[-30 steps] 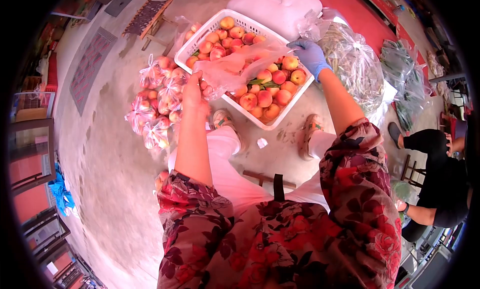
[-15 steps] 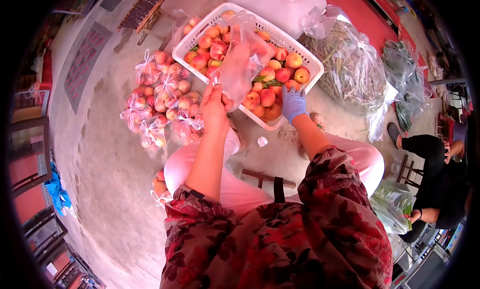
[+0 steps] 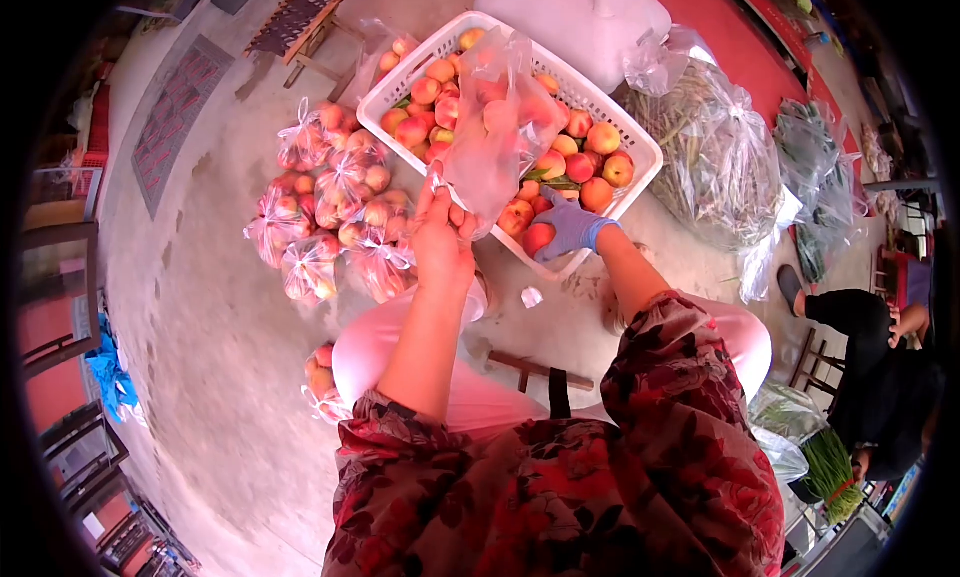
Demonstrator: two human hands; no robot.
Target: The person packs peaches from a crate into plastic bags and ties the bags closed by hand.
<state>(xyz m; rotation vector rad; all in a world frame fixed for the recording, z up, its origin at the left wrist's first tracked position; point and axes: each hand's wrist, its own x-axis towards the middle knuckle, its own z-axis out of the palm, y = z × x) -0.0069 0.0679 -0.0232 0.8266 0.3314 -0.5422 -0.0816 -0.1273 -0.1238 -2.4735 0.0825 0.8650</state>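
My bare left hand (image 3: 446, 242) is closed on the rim of a clear plastic bag (image 3: 482, 172), which hangs over the middle of a white plastic crate (image 3: 641, 177). Through the film, blurred orange-red fruit shows; whether it lies inside the bag or behind it is hard to tell. Peaches (image 3: 411, 131) in red and yellow fill the crate, with a few green leaves among them. My right hand (image 3: 578, 225), in a purple glove, reaches over the crate's near edge. Its fingers curl over a peach (image 3: 538, 239) at the near corner.
Tied bags of peaches (image 3: 350, 182) are grouped left of the crate, and another bag (image 3: 322, 377) sits by my left leg. Large bags of greens (image 3: 705, 152) lie to the right. A low stool (image 3: 303, 22) stands beyond. Another person (image 3: 880, 377) sits at far right, near green stalks (image 3: 832, 472).
My right hand has moved left along the crate's near edge, onto a peach. The bag is spread wider over the crate. At far right, the other person's bundle of green stalks shows more.
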